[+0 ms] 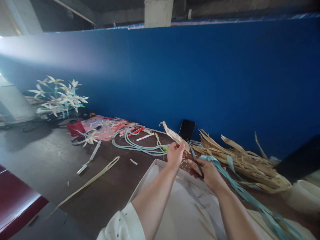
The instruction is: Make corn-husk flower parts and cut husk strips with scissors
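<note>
My left hand (175, 155) is closed on a pale dry corn husk (173, 134), pinching it near its lower right end while the curled tip points up and left. In my right hand (206, 173) is a pair of dark scissors (199, 166), fingers wrapped at the handle. The blades point up toward the husk's lower end; whether they touch it I cannot tell. Both hands are above the far edge of a shallow white box (147, 176), where thin husk scraps (202, 213) lie. A heap of dry husks (240, 163) rests to the right.
A black phone (187, 129) leans against the blue partition (155, 76). Coiled pale blue cord (130, 146) lies left of my hands, with pink sheets (103, 128) beyond. White husk flowers (62, 96) stand far left. Blue ribbon (240, 190) runs along the right, near a white tub (306, 196).
</note>
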`<state>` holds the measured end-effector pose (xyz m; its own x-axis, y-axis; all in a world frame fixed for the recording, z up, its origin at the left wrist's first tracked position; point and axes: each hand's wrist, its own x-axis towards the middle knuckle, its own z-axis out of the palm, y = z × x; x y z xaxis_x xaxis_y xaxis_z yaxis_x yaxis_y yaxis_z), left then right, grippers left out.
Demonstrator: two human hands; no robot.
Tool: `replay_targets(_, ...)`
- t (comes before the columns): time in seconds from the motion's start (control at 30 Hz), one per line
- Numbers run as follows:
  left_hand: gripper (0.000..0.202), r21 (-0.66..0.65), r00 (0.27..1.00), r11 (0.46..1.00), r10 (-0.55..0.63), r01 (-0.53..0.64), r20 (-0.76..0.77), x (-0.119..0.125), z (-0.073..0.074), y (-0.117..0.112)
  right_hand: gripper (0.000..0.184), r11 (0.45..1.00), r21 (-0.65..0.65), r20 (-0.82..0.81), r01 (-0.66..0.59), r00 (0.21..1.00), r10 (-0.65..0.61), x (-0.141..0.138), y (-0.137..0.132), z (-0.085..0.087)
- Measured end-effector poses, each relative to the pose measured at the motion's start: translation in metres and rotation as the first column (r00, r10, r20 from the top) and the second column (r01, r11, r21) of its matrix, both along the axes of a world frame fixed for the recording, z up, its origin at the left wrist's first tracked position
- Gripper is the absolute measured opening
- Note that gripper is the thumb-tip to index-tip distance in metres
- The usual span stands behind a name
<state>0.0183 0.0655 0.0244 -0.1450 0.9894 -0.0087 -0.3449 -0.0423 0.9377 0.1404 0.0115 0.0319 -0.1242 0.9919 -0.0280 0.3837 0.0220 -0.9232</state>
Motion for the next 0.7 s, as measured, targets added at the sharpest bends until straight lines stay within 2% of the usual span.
replay_targets(0.23, 0.023, -0.006, 1.000, 1.000, 0.000, 0.000, 0.012, 0.0005, -0.0039, 0.0024, 0.034, 1.000, 0.003, 0.032, 0.006, 0.999, -0.007, -0.0017, -0.0002, 0.0012)
replay_targets(0.7, 0.022, -0.018, 1.000, 1.000, 0.003, -0.003, 0.009, 0.0001, -0.0026, 0.0022, 0.034, 1.000, 0.024, 0.003, -0.013, 1.000, 0.013, -0.0007, 0.0004, 0.0009)
